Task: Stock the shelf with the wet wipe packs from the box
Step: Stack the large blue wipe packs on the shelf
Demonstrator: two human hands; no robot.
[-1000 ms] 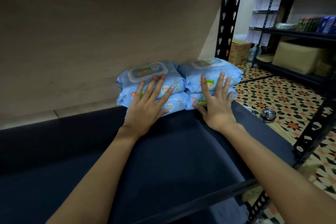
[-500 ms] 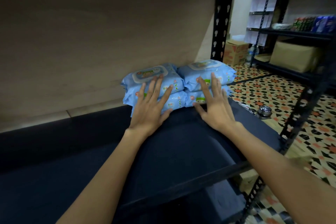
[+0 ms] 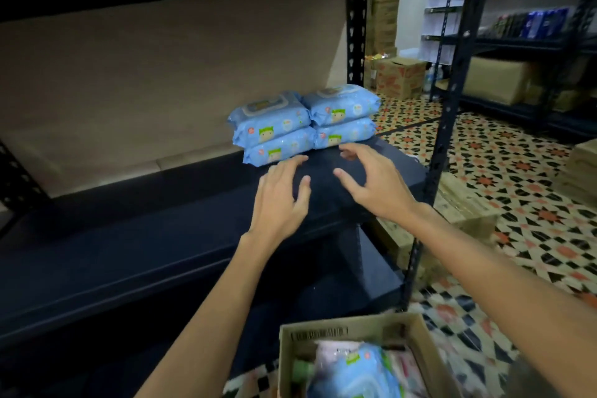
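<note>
Four blue wet wipe packs [image 3: 302,124] sit stacked in the middle of the frame on the dark shelf [image 3: 135,236]. The left hand [image 3: 282,197] and right hand [image 3: 374,181] hang just below them, fingers loose, holding nothing. The box [image 3: 349,333] with more packs is at the bottom right.

Bare forearms, no sleeves, left grip [image 3: 280,195], right grip [image 3: 376,182]

Both bare forearms extend forward and upward from the lower edge of the view, converging slightly. The left hand [image 3: 280,195] is palm down, fingers [image 3: 292,163] spread and nearly straight, thumb set apart to the right; it holds nothing. The right hand [image 3: 376,182] is palm down, fingers [image 3: 353,149] loosely curved, thumb pointing left toward the other hand; it holds nothing. The hands are near each other, not touching.
</note>
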